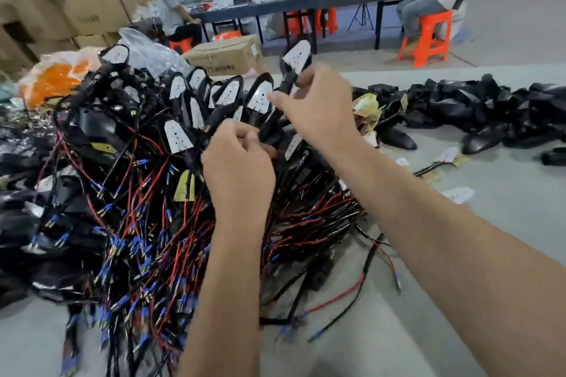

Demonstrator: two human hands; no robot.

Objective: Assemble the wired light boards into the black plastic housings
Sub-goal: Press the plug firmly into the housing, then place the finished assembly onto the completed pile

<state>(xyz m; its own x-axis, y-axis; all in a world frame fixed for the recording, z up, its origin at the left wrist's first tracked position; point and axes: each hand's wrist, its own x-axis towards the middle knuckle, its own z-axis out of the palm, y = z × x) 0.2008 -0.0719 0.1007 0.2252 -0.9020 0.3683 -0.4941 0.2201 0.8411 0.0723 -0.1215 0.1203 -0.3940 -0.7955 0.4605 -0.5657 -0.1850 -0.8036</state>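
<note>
While right hand (pixel 318 107) grips housing (pixel 295 63), carton (pixel 225 55) print unreadable

No legible text on anything.

The light boards (pixel 177 135) are white with small dark dots, set in black housings (pixel 398 138). Their wires (pixel 147 223) run red and black — blue at the tips. Grey surface (pixel 505 193); orange stools (pixel 427 40) beyond.
</note>
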